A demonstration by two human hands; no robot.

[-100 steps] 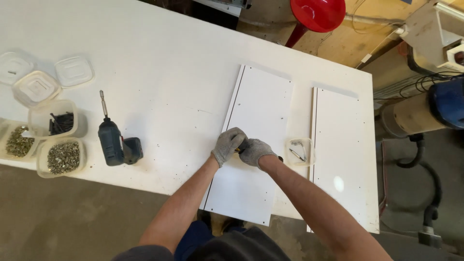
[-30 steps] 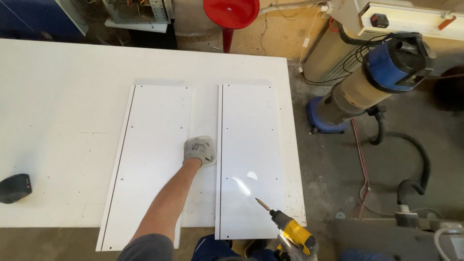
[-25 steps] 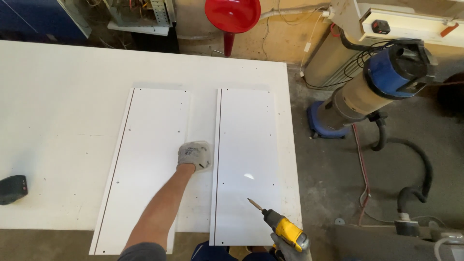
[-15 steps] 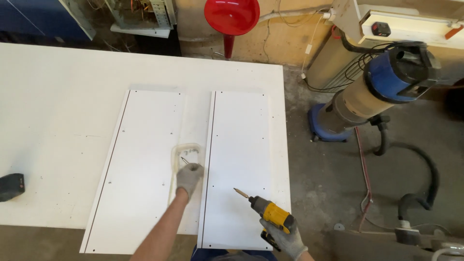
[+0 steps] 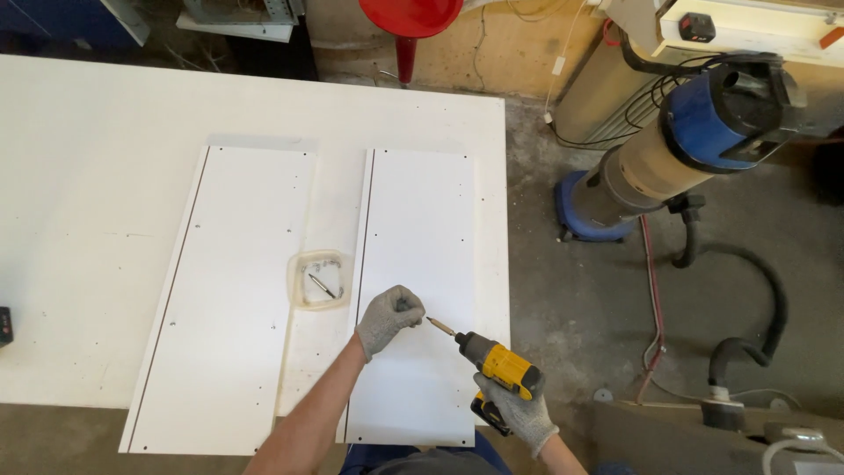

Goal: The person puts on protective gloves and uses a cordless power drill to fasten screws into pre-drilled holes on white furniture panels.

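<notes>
Two white panels lie side by side on the white table (image 5: 105, 132): a left panel (image 5: 229, 290) and a right panel (image 5: 422, 255). My gloved left hand (image 5: 389, 318) rests on the right panel with its fingers pinched together around something small that I cannot make out, right at the tip of the drill bit. My gloved right hand (image 5: 519, 418) grips a yellow and black cordless drill (image 5: 492, 365), whose bit points up-left towards the left hand. A small clear plastic tray (image 5: 321, 280) with a few metal pieces sits between the panels.
A blue and beige dust extractor (image 5: 694, 141) with black hoses (image 5: 756, 308) stands on the concrete floor to the right. A red funnel-shaped object (image 5: 409, 18) is beyond the table's far edge. Part of a dark tool (image 5: 4, 324) shows at the left edge.
My left hand left the small tray, uncovering it, and moved right onto the right panel. My right hand brought the drill up until its bit met the left fingers.
</notes>
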